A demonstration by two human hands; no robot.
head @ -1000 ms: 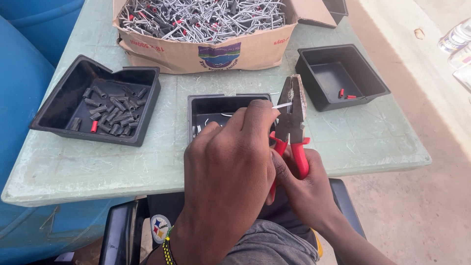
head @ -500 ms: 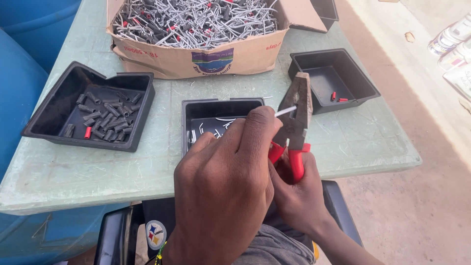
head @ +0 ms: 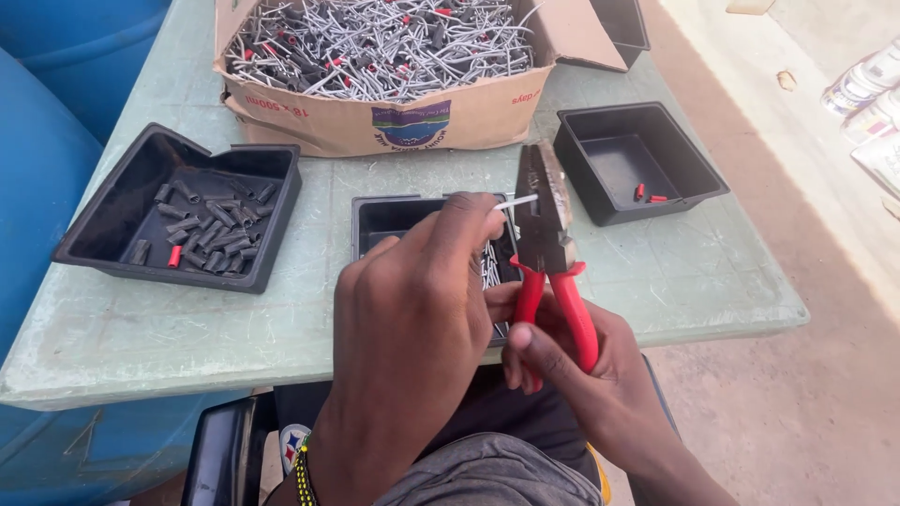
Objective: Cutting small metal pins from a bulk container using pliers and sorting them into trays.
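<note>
The right hand grips red pliers, closed on a wire that the left hand pinches above the middle tray. The box behind remains heaped with wires; the trays beside hold few pieces.

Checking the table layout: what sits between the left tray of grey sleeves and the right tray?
In the head view, the middle black tray, partly hidden by the left hand, lies between them.

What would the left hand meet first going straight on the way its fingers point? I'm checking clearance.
Probably the pliers: the left hand holds a thin wire toward their head; depth is unclear.
</note>
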